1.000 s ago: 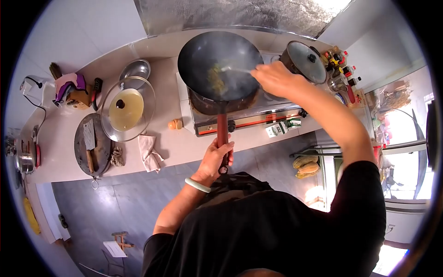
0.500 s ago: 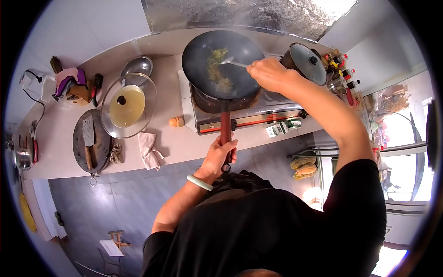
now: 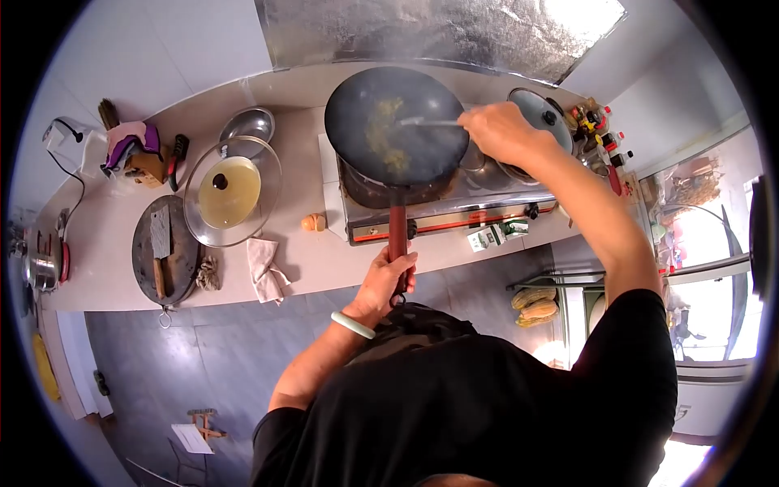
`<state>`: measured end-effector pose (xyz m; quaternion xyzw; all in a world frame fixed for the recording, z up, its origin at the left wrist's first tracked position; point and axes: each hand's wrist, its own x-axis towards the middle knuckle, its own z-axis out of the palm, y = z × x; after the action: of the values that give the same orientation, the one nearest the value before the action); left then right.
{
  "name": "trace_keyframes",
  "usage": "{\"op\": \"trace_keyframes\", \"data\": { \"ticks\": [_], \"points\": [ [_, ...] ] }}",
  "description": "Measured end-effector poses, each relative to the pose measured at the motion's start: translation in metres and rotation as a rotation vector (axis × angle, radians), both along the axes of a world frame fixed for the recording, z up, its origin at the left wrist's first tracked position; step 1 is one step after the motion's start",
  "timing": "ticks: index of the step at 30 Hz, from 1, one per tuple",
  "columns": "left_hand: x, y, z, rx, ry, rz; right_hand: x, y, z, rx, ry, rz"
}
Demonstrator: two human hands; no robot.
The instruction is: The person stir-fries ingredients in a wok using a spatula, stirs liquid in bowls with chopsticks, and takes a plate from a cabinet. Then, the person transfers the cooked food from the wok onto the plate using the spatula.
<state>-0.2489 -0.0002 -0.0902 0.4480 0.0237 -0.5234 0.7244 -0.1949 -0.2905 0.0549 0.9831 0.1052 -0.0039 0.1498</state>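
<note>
My left hand (image 3: 385, 278) is wrapped round the reddish-brown handle of a dark wok (image 3: 349, 122), which sits over the gas stove (image 3: 446, 213). In the wok lies a scatter of yellow-green chopped food (image 3: 388, 134), with steam or smoke rising above it. My right hand (image 3: 501, 130) is closed on the metal shaft of a spatula (image 3: 430, 123), whose blurred head is over the wok beside the food. The spatula's exact kind is hard to make out through the haze.
Right of the wok stands a lidded pot (image 3: 542, 118), then several bottles (image 3: 613, 140). A cleaver (image 3: 161, 243) lies on a round cutting board (image 3: 139, 260). Nearby are a glass lid (image 3: 274, 191) over a bowl of yellowish liquid, a cloth (image 3: 264, 268), eggshell-like pieces (image 3: 312, 221) and small boxes (image 3: 487, 238).
My right hand has moved slightly right with the spatula, and its head has drawn back a little from the food. The haze over the wok looks thicker. The whole view has shifted slightly.
</note>
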Motion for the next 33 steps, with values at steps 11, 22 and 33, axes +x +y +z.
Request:
{"op": "trace_keyframes", "data": {
  "ticks": [11,22,33],
  "points": [
    [0.002,0.001,-0.002,-0.006,0.003,0.026,0.004,0.029,-0.013,-0.041,0.083,0.072],
    [0.006,0.006,0.011,0.051,-0.024,-0.023,-0.069,-0.010,0.016,0.291,0.164,0.023],
    [0.007,0.006,0.012,0.042,-0.006,-0.030,0.026,0.000,-0.052,0.229,-0.249,-0.008]
  ]
}}
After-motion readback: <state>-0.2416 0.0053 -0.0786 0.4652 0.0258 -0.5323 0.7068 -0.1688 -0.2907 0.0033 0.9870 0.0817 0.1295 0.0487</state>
